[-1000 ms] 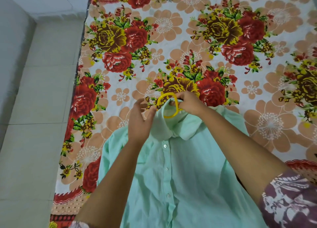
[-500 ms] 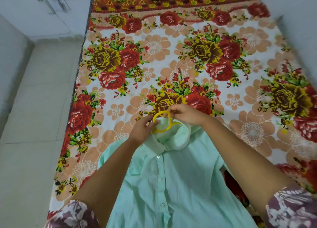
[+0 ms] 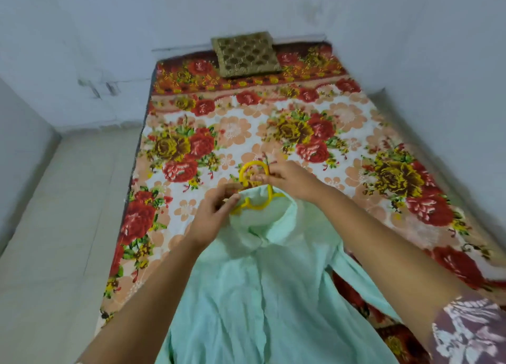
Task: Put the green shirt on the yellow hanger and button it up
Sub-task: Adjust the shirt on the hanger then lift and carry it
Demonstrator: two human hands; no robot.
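The pale green shirt (image 3: 262, 289) lies front up on the floral bedspread (image 3: 246, 133), its placket closed down the middle. The yellow hanger (image 3: 253, 172) sits inside the collar, with its round hook sticking out past the neck. My right hand (image 3: 287, 177) pinches the hook near its base. My left hand (image 3: 216, 213) grips the hanger's left shoulder bar together with the collar edge. Most of the hanger is hidden under the fabric.
A brown patterned cushion (image 3: 245, 54) lies at the head of the bed against the far wall. Pale tiled floor (image 3: 63, 226) runs along the bed's left side. A white wall borders the bed on the right.
The camera has tilted up, showing the far wall and cushion. More of the hanger's hook and left bar now shows above the collar. Both hands stay at the collar.
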